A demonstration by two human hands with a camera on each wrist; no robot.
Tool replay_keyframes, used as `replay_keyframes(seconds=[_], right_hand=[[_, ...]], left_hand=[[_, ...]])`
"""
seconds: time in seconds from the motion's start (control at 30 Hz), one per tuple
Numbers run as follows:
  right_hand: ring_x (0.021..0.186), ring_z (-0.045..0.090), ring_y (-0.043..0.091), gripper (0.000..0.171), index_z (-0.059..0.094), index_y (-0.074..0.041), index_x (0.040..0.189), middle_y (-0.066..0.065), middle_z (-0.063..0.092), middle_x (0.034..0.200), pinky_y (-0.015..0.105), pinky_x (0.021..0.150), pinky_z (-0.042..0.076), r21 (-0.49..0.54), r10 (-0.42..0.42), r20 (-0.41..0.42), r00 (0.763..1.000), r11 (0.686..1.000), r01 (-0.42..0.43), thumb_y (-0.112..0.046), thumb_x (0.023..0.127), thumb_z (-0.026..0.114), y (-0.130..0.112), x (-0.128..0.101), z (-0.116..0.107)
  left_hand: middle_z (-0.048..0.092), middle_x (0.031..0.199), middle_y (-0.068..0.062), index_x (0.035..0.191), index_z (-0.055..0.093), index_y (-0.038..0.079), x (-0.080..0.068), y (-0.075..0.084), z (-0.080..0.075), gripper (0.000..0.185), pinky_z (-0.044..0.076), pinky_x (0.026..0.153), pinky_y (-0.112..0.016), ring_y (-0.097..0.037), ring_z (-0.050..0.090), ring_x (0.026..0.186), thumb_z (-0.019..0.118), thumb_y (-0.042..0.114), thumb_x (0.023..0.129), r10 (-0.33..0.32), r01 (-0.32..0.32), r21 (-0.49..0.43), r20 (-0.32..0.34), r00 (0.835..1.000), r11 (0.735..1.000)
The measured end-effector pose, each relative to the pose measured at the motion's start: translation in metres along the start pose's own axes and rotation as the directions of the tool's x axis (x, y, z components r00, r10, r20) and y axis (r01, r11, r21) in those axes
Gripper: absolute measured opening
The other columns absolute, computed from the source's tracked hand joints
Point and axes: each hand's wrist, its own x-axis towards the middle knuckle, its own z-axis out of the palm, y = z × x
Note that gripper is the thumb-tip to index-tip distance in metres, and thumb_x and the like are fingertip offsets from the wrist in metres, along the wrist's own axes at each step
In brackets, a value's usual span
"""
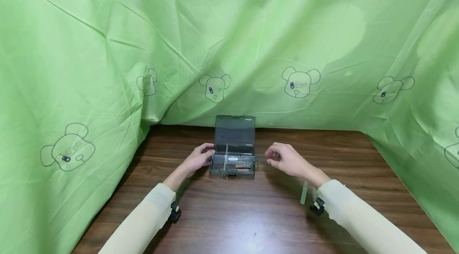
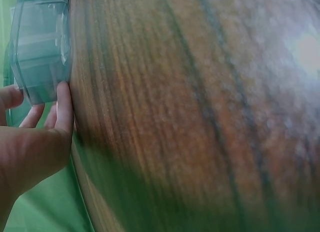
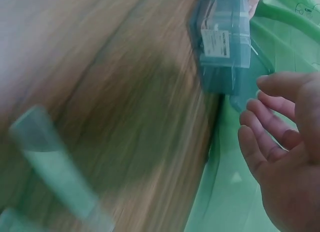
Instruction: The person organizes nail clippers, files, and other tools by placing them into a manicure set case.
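Small translucent grey plastic box point(image 1: 234, 161) at centre of the head view, on the wooden table point(image 1: 251, 214), lid point(image 1: 235, 132) standing open and upright at its back, green cartoon-print cloth point(image 1: 107, 47) draped behind and to both sides. Inside, thin dividers and, in the right compartment, a small metal piece point(image 1: 242, 165), too small to identify.

Left hand point(image 1: 198, 159) against the box's left wall, fingers point(image 2: 64, 105) lying nearly straight along the box's side in the left-wrist view, steadying rather than gripping. Right hand point(image 1: 287, 159) just right of the box, not touching it, fingers point(image 3: 270, 119) loosely curled and holding nothing. A pale green strip point(image 1: 304, 192) below the right wrist, blurred in the right-wrist view at lower left.

Likely light, stiff and smooth-walled: easy to slide on the polished table, prone to skid under a one-sided push. Thin hinge and lid probably the weak points, so best taken by the two short side walls of the base, low down, not by the raised lid. Contents loose, so probably best kept level.
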Motion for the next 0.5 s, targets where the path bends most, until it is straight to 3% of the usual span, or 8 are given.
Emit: replay_keyframes(seconds=[0.3, 0.5], right_hand=[[0.085, 0.067, 0.017, 0.018, 0.075, -0.007, 0.102, -0.001, 0.070, 0.095, 0.036, 0.076, 0.061, -0.050, 0.027, 0.020, 0.999, 0.998, -0.026, 0.000, 0.088, 0.083, 0.032, -0.056, -0.020], [0.089, 0.069, 0.022, 0.021, 0.076, -0.006, 0.106, 0.001, 0.071, 0.098, 0.043, 0.078, 0.061, -0.066, 0.040, 0.056, 0.998, 0.997, -0.036, -0.001, 0.087, 0.083, 0.042, -0.085, -0.027]], left_hand=[[0.057, 0.142, -0.024, 0.155, 0.045, 0.000, -0.003, 0.002, 0.001, 0.047, 0.052, 0.109, -0.053, -0.035, 0.059, 0.130, 0.054, 0.014, 0.111, -0.003, 0.003, 0.011, -0.001, 1.000, 1.000], [0.057, 0.142, -0.024, 0.155, 0.046, 0.001, -0.003, 0.003, 0.002, 0.047, 0.052, 0.110, -0.053, -0.035, 0.058, 0.132, 0.053, 0.014, 0.111, 0.000, 0.000, 0.019, 0.002, 1.000, 1.000]])
